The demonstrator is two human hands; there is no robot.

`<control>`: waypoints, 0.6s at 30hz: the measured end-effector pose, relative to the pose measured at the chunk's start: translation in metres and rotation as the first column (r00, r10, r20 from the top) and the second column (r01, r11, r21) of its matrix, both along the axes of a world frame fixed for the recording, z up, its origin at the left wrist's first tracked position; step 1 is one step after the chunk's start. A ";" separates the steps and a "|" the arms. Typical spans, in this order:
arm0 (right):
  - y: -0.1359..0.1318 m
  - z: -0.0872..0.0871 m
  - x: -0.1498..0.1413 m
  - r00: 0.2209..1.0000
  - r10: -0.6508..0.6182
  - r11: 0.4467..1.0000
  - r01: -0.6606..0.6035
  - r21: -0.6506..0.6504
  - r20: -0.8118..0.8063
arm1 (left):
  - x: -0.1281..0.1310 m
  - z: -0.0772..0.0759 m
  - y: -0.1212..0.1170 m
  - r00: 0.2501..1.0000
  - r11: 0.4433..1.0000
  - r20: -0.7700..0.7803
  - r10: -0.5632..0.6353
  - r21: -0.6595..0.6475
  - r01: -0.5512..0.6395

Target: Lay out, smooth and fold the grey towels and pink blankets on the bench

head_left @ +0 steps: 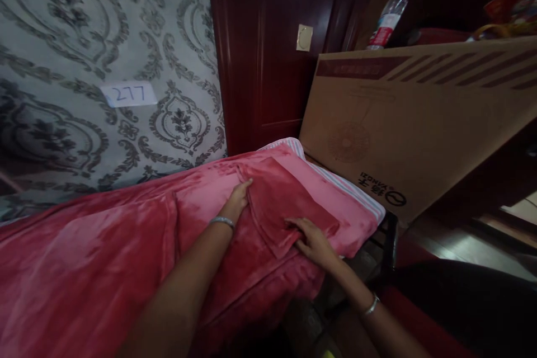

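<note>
A folded piece of red cloth [289,193] lies on a red and pink plush blanket [130,240]. My left hand [240,197] is closed at the cloth's left edge, its thumb on top and its other fingers mostly hidden. At the near right side, my right hand [312,239] pinches the cloth's edge, with curled fingers above and the thumb lower down. Left of my left forearm, a thick folded edge of the blanket runs toward me. What kind of item the folded cloth is, I cannot tell.
A striped sheet [356,184] shows under the blanket at the bed's far end. Beyond it leans a large cardboard box [419,123], with a plastic bottle [392,14] above its top edge. A dark red door [277,39] and a patterned wall [84,28] bearing a "277" paper [129,93] stand behind.
</note>
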State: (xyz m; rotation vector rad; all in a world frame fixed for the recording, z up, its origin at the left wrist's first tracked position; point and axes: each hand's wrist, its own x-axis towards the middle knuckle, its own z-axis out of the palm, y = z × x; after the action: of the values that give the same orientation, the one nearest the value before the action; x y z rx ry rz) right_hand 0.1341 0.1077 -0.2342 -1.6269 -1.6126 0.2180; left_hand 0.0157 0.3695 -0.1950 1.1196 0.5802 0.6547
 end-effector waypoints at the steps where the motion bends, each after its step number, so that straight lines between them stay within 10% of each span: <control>1: 0.001 0.003 -0.001 1.000 0.001 1.000 0.000 -0.020 0.021 | 0.001 0.001 -0.001 0.999 0.999 -0.019 0.033 0.005 -0.033; 9: -0.003 0.033 -0.020 0.994 -0.061 0.969 0.038 0.246 0.087 | -0.001 0.035 -0.003 0.962 0.956 0.011 0.274 0.104 -0.274; 18: -0.004 -0.012 -0.078 0.976 0.130 0.979 -0.154 0.132 0.173 | -0.091 0.033 0.000 0.945 0.960 -0.169 0.279 0.012 -0.281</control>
State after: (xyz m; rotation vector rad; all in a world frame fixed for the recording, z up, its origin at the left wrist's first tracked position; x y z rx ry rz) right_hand 0.0558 0.1039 -0.2459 -1.4508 -1.8278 0.0396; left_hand -0.0757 0.3691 -0.1621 1.0976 0.9000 0.8032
